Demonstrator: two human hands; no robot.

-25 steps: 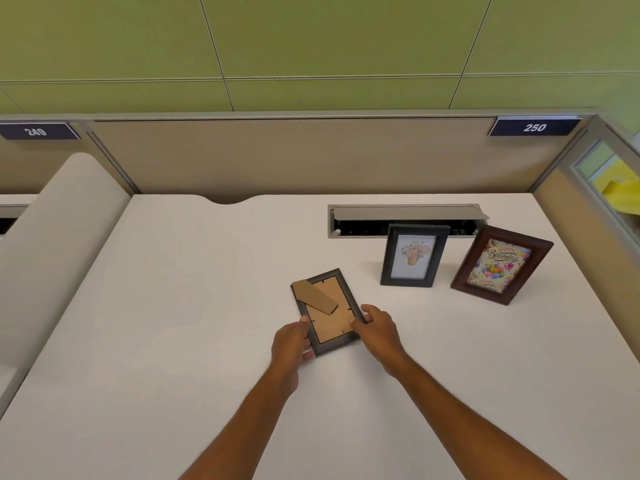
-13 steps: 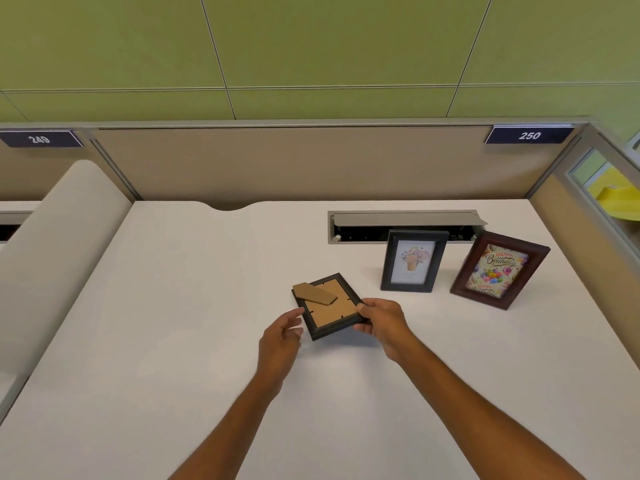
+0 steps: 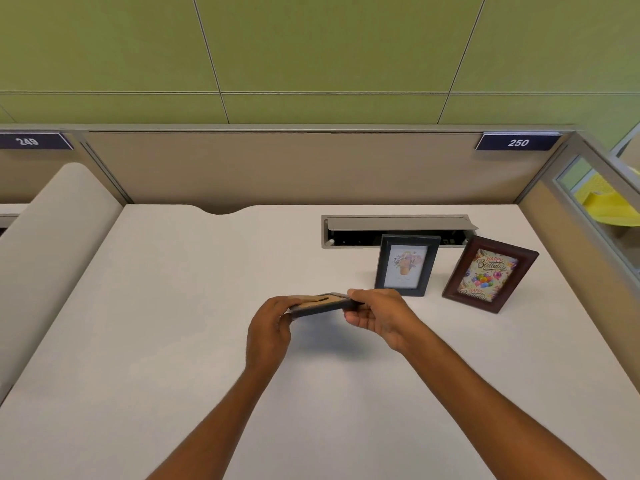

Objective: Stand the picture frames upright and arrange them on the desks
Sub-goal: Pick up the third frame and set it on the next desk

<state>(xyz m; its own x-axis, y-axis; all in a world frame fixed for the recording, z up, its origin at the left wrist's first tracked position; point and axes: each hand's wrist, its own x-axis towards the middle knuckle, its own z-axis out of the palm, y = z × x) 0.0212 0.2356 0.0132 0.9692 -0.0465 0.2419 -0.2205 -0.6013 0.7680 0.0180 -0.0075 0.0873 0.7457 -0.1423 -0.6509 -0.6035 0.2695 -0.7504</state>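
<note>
A small dark picture frame [image 3: 320, 304] with a brown cardboard back hangs above the white desk [image 3: 173, 341], seen almost edge-on, back side up, casting a shadow below. My left hand [image 3: 268, 327] grips its left end and my right hand [image 3: 379, 315] grips its right end. Its picture side is hidden. Behind and to the right, a black frame [image 3: 406, 265] with a flower picture stands upright. Beside it a dark red-brown frame [image 3: 490, 273] with a birthday card leans upright.
An open cable tray [image 3: 396, 226] is sunk into the desk behind the standing frames. Beige partition panels [image 3: 294, 168] close off the back and right side, with number plates 249 and 250. A padded divider [image 3: 45, 244] borders the left edge.
The frame lay flat on the desk, back up; both hands have lifted it off the surface and tilted it until it shows nearly edge-on. The two standing frames have not moved.
</note>
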